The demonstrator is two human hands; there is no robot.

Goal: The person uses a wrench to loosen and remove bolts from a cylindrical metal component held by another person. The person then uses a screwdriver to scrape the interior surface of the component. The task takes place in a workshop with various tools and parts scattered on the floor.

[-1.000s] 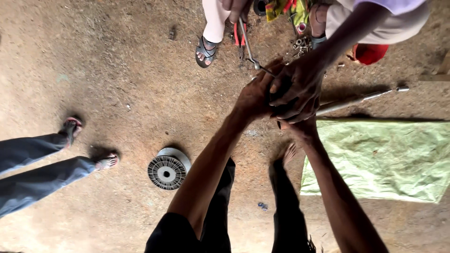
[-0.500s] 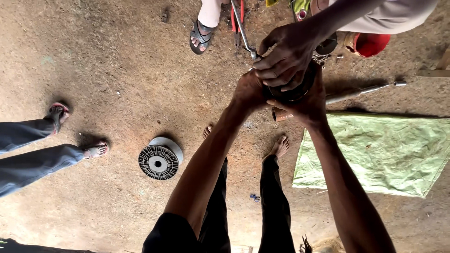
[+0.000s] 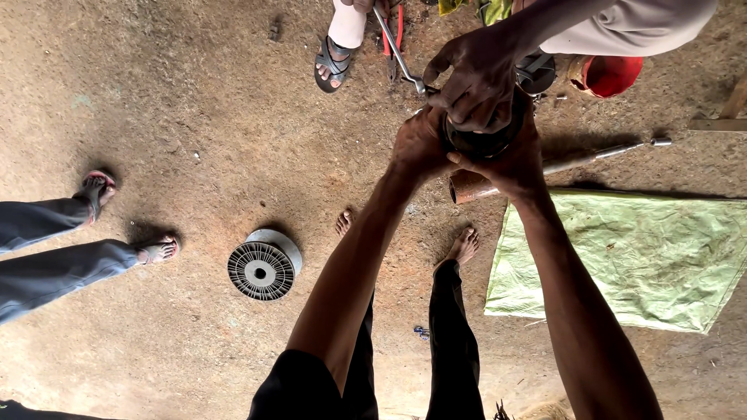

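Both my arms reach forward over the dirt floor. My left hand (image 3: 419, 146) and my right hand (image 3: 515, 159) grip a dark round metal part (image 3: 476, 144) from either side. Another person's hand (image 3: 476, 74) presses on top of that part from across, and a metal wrench (image 3: 398, 54) meets it at the left edge. Most of the round part is hidden by the three hands. My bare feet (image 3: 464, 245) stand below it.
A finned round metal disc (image 3: 263, 268) lies on the ground at left. A green cloth (image 3: 622, 257) is spread at right, with a copper-coloured tube (image 3: 467, 188) and a long rod (image 3: 603, 154) above it. Another person's jeans legs (image 3: 54, 260) stand far left; a sandalled foot (image 3: 334, 58) and red container (image 3: 611, 74) sit at top.
The view has shifted, so the hands and part sit higher in frame. The other person's hand has moved onto the top of the round part. My grip stays the same.
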